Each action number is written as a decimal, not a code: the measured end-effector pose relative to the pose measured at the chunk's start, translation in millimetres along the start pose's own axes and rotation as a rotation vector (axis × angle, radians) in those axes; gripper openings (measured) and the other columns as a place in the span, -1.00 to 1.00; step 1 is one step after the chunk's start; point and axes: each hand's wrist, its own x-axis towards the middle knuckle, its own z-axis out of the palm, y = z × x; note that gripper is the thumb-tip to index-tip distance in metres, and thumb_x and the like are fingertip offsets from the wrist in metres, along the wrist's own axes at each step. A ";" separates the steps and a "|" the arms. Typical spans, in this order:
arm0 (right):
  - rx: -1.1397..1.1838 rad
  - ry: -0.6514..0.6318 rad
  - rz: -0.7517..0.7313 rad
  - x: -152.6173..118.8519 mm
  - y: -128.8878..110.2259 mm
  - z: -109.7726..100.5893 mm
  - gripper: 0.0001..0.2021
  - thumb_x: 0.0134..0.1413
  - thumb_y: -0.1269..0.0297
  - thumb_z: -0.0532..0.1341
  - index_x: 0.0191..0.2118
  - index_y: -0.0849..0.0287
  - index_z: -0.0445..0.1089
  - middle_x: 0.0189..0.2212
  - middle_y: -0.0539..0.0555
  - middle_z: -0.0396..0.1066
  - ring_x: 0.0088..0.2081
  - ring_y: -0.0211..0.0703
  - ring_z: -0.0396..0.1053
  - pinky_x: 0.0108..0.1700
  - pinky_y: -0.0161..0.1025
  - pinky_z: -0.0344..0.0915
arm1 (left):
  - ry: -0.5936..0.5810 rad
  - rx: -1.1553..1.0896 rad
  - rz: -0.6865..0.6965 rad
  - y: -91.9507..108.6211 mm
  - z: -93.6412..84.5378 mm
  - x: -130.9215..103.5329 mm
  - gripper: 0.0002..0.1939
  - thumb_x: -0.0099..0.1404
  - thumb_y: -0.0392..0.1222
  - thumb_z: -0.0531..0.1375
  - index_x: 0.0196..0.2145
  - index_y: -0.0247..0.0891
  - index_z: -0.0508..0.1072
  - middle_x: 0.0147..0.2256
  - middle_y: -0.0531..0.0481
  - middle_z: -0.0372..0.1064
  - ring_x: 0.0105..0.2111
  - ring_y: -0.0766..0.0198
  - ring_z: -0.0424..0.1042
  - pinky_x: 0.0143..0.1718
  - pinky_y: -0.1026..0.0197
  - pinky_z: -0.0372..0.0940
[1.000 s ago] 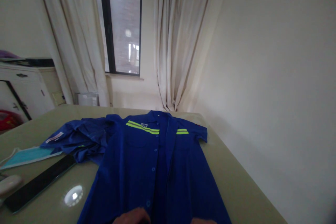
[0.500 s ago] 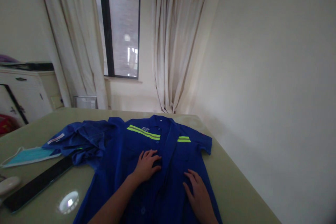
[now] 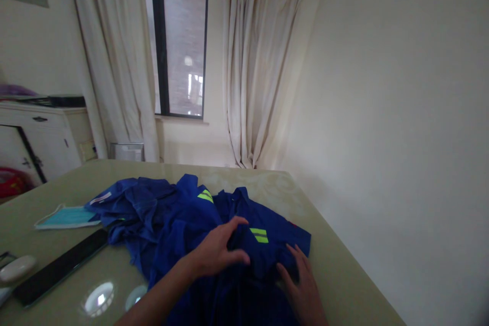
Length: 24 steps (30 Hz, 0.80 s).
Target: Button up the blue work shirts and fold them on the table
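A dark blue short-sleeved shirt point(image 3: 275, 214) with yellow-green reflective stripes lies rumpled on the table point(image 3: 344, 275), its collar toward the far edge. My left hand point(image 3: 219, 247) is over the middle of the shirt, thumb and fingers apart. On the right side of the shirt, below the sleeve, rests my right hand point(image 3: 303, 280), its thumb and fingers spread. Another crumpled blue garment point(image 3: 133, 206) adjoins the shirt on the left.
Left on the table are a light blue face mask point(image 3: 69, 217), a long black object point(image 3: 63, 265) and a white rounded object point(image 3: 19, 269). A wall borders the right side. Beyond the table are curtains point(image 3: 260, 61) and a window.
The shirt has gone from spread flat to bunched, its left part gathered leftward and its collar nearer. Both hands have shifted right, and the view has moved slightly.
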 end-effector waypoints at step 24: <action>-0.127 -0.029 -0.075 -5.8 50.4 23.2 -0.54 0.20 -0.07 0.11 -0.01 0.12 0.52 0.11 0.27 0.44 0.16 0.23 0.40 0.23 0.14 0.30 | 0.412 0.436 -0.493 -73.5 -162.1 -6.9 -0.55 0.27 -0.15 0.15 0.08 -0.37 0.41 -0.02 -0.21 0.53 0.00 0.02 0.51 0.06 0.03 0.36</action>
